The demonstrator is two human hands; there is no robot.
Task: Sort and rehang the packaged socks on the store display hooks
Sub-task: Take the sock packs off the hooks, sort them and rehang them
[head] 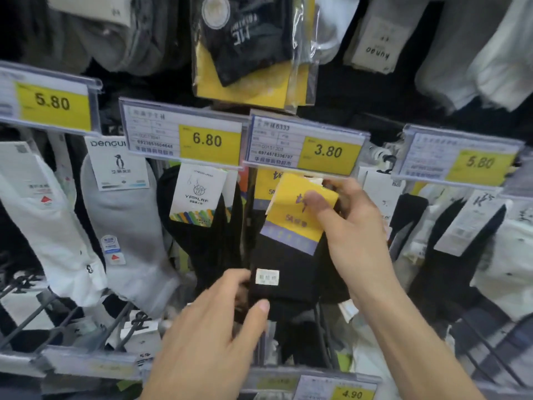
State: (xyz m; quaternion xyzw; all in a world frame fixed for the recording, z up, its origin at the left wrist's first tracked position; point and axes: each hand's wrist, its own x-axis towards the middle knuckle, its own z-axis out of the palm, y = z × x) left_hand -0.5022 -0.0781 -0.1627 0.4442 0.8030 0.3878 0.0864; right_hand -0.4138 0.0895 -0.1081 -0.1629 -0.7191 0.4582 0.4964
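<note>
The right hand (354, 226) pinches a pair of black socks (288, 272) by its yellow-and-lilac card header (291, 223), with the thumb pressed on the front of the card and the fingers curled behind it. The left hand (213, 330), at seven o'clock from the right, grips the same pair lower down, thumb on the dark fabric and fingers wrapped round its left edge. So the pair is held between both hands, header tilted, just under the clear plastic price holder with a yellow 3.80 label (328, 153) at twelve o'clock.

Whether the header's hole is on a hook I cannot tell, because the holder hides it. At ten o'clock behind it hangs a matching yellow header (264, 183), so this looks like the right row.

Further out at nine o'clock, a black pair with a white YPLRF card (199, 192) and a grey penguin-label sock (127, 226) hang near the 6.80 label (209, 140).

The sorting seems well along, with this pair mid-hang. At eight o'clock, loose-looking packs (138, 327) lie across dark wire hooks (54, 321) and probably still need doing.
</note>
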